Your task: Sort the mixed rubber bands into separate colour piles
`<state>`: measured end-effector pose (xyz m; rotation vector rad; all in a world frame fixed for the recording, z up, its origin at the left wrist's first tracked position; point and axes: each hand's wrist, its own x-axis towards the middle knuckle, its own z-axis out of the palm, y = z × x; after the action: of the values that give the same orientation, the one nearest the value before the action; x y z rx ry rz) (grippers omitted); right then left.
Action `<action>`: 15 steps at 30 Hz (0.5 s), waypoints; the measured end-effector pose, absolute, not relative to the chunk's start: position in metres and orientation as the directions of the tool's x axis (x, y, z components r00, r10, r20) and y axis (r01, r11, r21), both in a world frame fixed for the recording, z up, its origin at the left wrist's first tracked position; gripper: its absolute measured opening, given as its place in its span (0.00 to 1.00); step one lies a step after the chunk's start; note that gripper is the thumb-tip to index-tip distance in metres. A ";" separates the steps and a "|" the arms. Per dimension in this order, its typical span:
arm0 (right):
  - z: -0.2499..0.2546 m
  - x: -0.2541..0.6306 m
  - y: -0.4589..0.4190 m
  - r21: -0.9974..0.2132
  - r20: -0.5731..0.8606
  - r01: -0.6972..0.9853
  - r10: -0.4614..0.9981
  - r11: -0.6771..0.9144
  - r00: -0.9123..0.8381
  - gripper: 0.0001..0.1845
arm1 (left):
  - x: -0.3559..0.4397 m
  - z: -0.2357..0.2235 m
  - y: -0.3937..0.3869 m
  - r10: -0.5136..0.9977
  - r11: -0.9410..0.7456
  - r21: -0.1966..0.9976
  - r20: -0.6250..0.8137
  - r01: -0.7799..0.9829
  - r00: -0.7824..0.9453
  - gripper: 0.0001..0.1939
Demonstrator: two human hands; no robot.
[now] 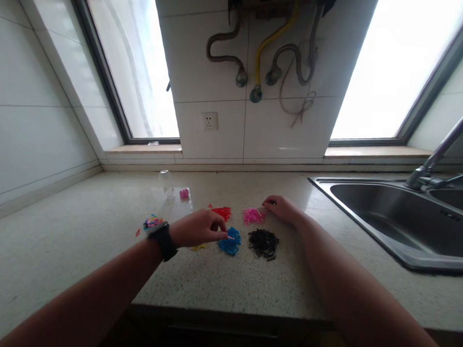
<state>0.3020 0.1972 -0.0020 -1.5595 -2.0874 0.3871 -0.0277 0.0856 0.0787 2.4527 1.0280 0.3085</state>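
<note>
My left hand point(203, 227), with a black watch on the wrist, is closed in a pinch on a small pale pink piece point(230, 238). It is over a pile of blue pieces point(231, 246), which look like small rubber bands. My right hand point(278, 207) rests by the right edge of a pink pile point(253, 215), fingers curled together; what they hold, if anything, is hidden. Nearer me lies a black pile point(264, 243). A red pile point(222, 213) sits behind my left hand, and a yellow pile point(198, 247) is mostly covered by it.
A mixed-colour pile point(152, 221) lies left, partly behind my watch. Farther back are a clear glass or plastic jar point(167, 185) and a pink lump point(184, 193). At right is a steel sink point(368, 237) with a tap point(429, 166). The counter's front edge point(228, 312) runs before me.
</note>
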 end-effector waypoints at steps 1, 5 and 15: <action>-0.002 0.302 0.197 -0.498 0.221 0.813 0.951 0.300 -0.215 0.13 | -0.019 0.081 0.091 0.730 -0.623 0.460 0.050 0.633 0.682 0.14; -0.001 0.301 0.196 -0.479 0.225 0.826 0.951 0.298 -0.213 0.13 | 0.017 0.089 0.117 0.797 -0.598 0.318 0.141 0.735 0.587 0.15; 0.000 0.302 0.194 -0.472 0.230 0.821 0.944 0.320 -0.235 0.13 | 0.044 0.076 0.134 0.792 -0.610 0.117 0.055 0.783 0.609 0.14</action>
<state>0.3021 0.1945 0.0000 -1.5565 -2.1202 0.3475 0.0440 0.1340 0.0760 2.7440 1.3460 0.1544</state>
